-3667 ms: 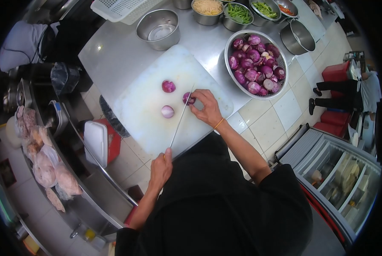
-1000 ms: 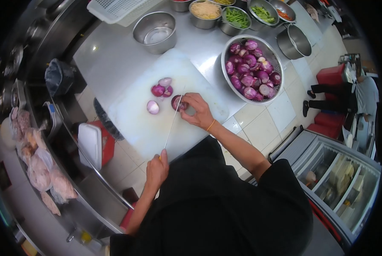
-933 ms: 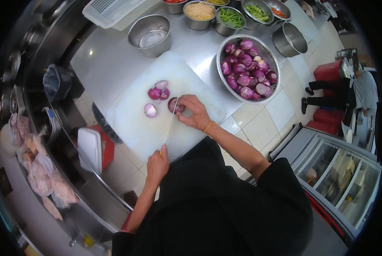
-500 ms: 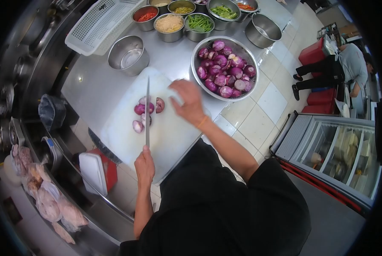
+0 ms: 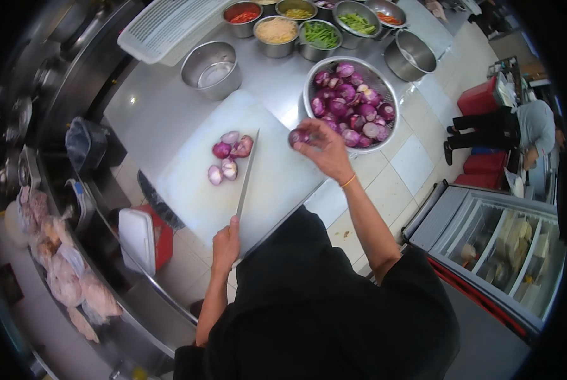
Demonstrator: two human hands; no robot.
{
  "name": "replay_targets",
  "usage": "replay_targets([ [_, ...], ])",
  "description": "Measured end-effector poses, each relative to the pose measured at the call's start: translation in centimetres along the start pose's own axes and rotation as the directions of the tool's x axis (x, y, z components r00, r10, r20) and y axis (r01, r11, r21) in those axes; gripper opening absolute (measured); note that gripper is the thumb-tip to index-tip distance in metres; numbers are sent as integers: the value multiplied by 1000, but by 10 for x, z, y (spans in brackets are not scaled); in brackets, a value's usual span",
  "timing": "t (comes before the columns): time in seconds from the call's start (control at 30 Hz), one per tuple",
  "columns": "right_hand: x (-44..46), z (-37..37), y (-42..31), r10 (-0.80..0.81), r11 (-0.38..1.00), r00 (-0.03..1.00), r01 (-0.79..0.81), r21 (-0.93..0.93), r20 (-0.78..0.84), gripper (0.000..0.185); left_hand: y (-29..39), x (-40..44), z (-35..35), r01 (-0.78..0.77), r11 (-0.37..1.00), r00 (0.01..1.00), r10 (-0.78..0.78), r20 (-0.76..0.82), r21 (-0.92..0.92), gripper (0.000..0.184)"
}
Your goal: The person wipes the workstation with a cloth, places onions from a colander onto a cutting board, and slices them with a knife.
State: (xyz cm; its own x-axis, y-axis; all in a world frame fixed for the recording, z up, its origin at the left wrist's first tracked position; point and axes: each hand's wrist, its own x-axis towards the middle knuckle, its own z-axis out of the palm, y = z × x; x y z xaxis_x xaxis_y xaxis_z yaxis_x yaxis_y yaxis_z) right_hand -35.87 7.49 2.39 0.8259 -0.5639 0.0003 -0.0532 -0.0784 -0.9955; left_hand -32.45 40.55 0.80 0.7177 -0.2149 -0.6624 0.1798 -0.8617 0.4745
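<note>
My left hand (image 5: 226, 244) is wrapped round the handle of a long knife (image 5: 248, 174), whose blade slants over the white cutting board (image 5: 195, 202). Left of the blade lie several purple onion pieces (image 5: 221, 150), two of them pale halves nearer me. My right hand (image 5: 324, 152), with an orange band at the wrist, pinches a purple onion (image 5: 299, 137) above the board's right side. Just beyond that hand, a perforated metal colander (image 5: 308, 95) holds many peeled purple onions (image 5: 345, 93).
An empty metal bowl (image 5: 211, 71) and a white plastic basket (image 5: 169, 31) stand behind the board. Metal bowls of cut vegetables, one with green pieces (image 5: 320, 35), line the back. A person (image 5: 536, 126) stands at far right beyond a glass-topped chiller (image 5: 505, 244).
My right hand has moved from the board towards the colander and now holds an onion. Cut pieces lie beside the earlier ones. The knife has tilted to the right, and the head view has shifted.
</note>
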Motion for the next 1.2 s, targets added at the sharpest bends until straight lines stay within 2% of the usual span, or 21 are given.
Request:
replay_targets([
  [0.07,-12,33,22,17,985,996,-32,170,88,43,-2,-1,1,7,1000,1000,-7,5,2,76],
  [0.17,-24,63,62,-136,990,984,139,-22,114,39,-4,-7,4,4,1000,1000,-4,8,4,77],
  [0.2,-26,65,62,-251,952,964,262,-157,85,38,-4,-9,5,15,1000,1000,-15,13,3,78],
  [0.27,-31,66,61,-474,781,877,461,-420,80,36,-3,-11,8,27,1000,999,-27,18,0,77],
  [0.37,-38,72,64,-273,948,961,260,-181,-51,34,-1,-15,9,10,1000,1000,-10,13,11,77],
  [0.47,-37,69,68,-375,887,927,354,-296,-16,34,9,-23,6,-30,999,999,30,-11,17,75],
  [0.57,-36,68,61,-391,876,919,356,-324,-46,32,19,-31,3,-65,998,998,65,-12,18,73],
  [0.77,-37,72,72,-341,911,937,309,-273,-77,34,41,-42,-8,-118,986,993,120,-10,118,66],
  [0.87,-35,70,68,-418,860,906,372,-349,-65,32,45,-45,-12,-115,978,993,118,-7,173,64],
  [1.03,-34,69,64,-404,875,912,362,-322,-71,33,43,-47,-15,-112,957,993,119,-10,267,63],
  [1.2,-31,71,63,-362,907,927,327,-264,-98,33,40,-12,8,-137,950,987,155,-42,279,64],
])
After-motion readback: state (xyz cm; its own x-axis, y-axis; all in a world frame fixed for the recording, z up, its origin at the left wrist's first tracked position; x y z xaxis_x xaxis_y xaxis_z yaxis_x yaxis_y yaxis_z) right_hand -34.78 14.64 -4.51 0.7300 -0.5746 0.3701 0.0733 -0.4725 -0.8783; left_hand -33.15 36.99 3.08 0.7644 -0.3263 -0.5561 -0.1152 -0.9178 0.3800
